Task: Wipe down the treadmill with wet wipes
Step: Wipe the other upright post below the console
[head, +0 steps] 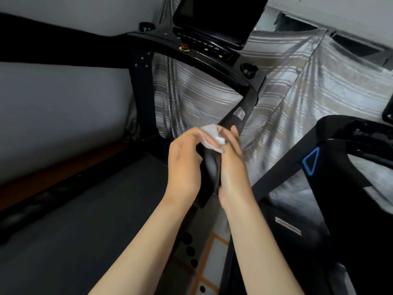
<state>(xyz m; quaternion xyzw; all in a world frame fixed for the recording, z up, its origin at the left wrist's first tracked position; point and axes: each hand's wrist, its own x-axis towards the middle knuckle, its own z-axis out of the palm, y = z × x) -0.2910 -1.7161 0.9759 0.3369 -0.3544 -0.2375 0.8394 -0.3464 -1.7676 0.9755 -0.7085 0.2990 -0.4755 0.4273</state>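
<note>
Wet wipe point(212, 137), white and crumpled, sits on the upper face of the treadmill's right handrail point(235, 118), a black padded bar that slopes down from the console point(204, 52) toward the camera. The left hand point(184, 165) covers the rail from the left; its fingers curl over the wet wipe and press it against the bar. The right hand point(231, 167) lies flat along the right side of the same rail, fingers extended and close together, fingertips touching the edge of the wipe. The two hands flank the rail, palms facing each other, with the bar's rounded dark section visible between them. A pale label is fixed to the rail just above the wipe. The console carries a red button point(184, 47), a row of small controls, a dark screen point(219, 15) standing at its rear, and a round cup holder point(249, 70) at its right end. The running belt point(74, 220) extends dark grey along the lower left, under the left forearm. Behind the treadmill hangs a striped grey curtain point(202, 92); a grey wall point(53, 103) lies to the left. A second black machine point(344, 188) with a blue triangular mark stands at the right, near the right forearm. Floor point(212, 250) with orange lines shows between the two machines.
</note>
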